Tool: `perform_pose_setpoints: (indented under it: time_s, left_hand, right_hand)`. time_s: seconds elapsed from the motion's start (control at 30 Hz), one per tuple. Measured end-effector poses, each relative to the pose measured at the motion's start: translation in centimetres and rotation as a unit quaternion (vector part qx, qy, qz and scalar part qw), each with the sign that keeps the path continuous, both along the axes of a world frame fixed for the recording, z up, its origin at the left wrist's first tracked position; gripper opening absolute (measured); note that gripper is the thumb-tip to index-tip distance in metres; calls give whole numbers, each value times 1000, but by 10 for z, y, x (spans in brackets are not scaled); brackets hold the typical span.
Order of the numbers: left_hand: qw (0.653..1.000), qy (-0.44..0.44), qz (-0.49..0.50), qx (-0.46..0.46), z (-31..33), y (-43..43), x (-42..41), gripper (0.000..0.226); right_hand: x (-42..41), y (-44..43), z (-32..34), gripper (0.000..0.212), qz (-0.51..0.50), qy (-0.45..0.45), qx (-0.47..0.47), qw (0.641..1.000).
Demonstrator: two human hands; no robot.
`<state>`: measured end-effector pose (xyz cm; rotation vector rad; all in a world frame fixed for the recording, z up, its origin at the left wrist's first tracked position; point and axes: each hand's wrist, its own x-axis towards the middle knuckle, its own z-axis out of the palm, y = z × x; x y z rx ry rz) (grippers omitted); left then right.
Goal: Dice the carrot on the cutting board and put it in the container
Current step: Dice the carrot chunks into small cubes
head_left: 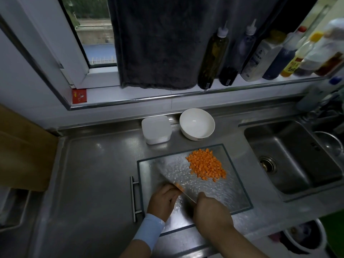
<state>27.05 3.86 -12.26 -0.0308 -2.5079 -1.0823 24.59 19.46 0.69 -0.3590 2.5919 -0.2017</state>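
A pile of diced carrot (206, 164) lies on the far right part of the glass cutting board (234, 192). My right hand (210, 211) grips the handle of a broad knife (167, 174), whose blade slants away to the upper left over the board. My left hand (163, 201) sits with curled fingers at the blade's left side, holding a small remaining carrot piece (179, 187) against the board. A white bowl (197, 123) and a white lidded square container (156, 131) stand behind the board.
A steel sink (290, 155) lies to the right of the board. Several bottles (260, 54) line the windowsill, beside a hanging dark towel (158, 43). A wooden board (22, 149) leans at the left. The steel counter (96, 174) spreads left of the cutting board.
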Motion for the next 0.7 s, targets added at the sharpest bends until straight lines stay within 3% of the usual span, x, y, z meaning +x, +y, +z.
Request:
perform_pose_setpoints:
  time_s: [0.27, 0.7]
  left_hand:
    - [1000, -7, 7, -13, 1, 1, 0, 21]
    - [999, -28, 12, 15, -6, -1, 1, 17]
  right_hand:
    - [5, -1, 5, 30, -8, -11, 19, 1000]
    - [-15, -3, 2, 27, -19, -64, 20, 998]
